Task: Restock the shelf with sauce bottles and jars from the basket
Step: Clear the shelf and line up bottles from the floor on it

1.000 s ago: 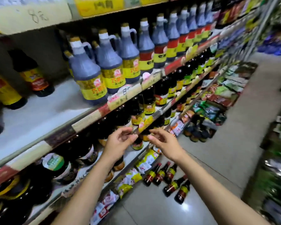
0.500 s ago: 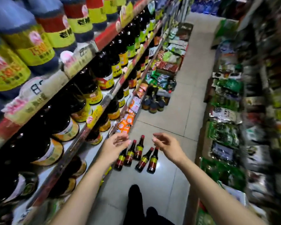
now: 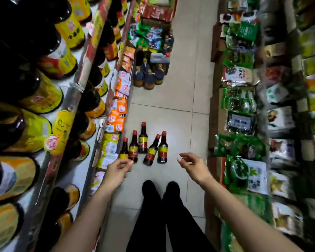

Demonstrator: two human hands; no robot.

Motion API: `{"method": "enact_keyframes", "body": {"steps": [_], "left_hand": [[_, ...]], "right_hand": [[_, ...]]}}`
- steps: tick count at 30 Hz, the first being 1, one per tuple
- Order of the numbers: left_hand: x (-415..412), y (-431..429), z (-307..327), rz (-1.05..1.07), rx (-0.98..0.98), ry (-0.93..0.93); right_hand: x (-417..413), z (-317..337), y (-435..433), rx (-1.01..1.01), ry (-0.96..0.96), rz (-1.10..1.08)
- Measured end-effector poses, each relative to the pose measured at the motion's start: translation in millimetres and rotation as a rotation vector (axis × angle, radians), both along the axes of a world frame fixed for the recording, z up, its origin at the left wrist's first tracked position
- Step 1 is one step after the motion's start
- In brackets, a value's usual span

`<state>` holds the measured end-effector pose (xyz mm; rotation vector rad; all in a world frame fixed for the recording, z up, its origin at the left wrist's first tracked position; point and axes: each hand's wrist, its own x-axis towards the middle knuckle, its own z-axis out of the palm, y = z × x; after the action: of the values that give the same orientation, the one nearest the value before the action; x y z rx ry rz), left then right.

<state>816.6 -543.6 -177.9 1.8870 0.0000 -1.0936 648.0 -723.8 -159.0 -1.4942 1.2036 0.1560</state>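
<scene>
Several small dark sauce bottles [image 3: 143, 142] with red caps and yellow-red labels stand on the tiled floor just ahead of my feet. My left hand [image 3: 116, 170] hovers above the leftmost of them, fingers loosely curled and holding nothing. My right hand [image 3: 191, 164] hangs to the right of the bottles, fingers apart and empty. The shelf [image 3: 75, 82] on my left carries rows of large dark bottles with yellow labels. No basket is in view.
Larger bottles and a grey jug [image 3: 151, 70] stand on the floor farther down the aisle. Orange and yellow packets [image 3: 116, 117] line the lowest left shelf. Green packaged goods [image 3: 240, 104] fill the right shelving. My black-trousered legs [image 3: 162, 211] are below.
My view has swung down from the shelf to the floor. Both hands have dropped from the shelf edge toward the bottles on the floor and spread apart.
</scene>
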Motion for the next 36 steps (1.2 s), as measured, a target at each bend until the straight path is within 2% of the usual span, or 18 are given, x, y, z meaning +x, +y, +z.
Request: {"method": "enact_keyframes", "body": {"steps": [8, 14, 23, 31, 36], "left_hand": [[-6, -31, -120, -0.06, 0.154, 0.107], [12, -52, -222, -0.079, 0.205, 0.15], [22, -73, -362, -0.209, 0.351, 0.042], [1, -93, -465, -0.24, 0.397, 0.007], [-4, -101, -524, -0.283, 0.371, -0.111]], "right_hand": [[-17, -87, -41, -0.002, 0.178, 0.019], [-16, -199, -58, 0.11, 0.278, 0.053], [-3, -351, -86, 0.087, 0.333, 0.108], [13, -463, -89, 0.105, 0.333, 0.08], [24, -527, -87, 0.13, 0.29, 0.043]]}}
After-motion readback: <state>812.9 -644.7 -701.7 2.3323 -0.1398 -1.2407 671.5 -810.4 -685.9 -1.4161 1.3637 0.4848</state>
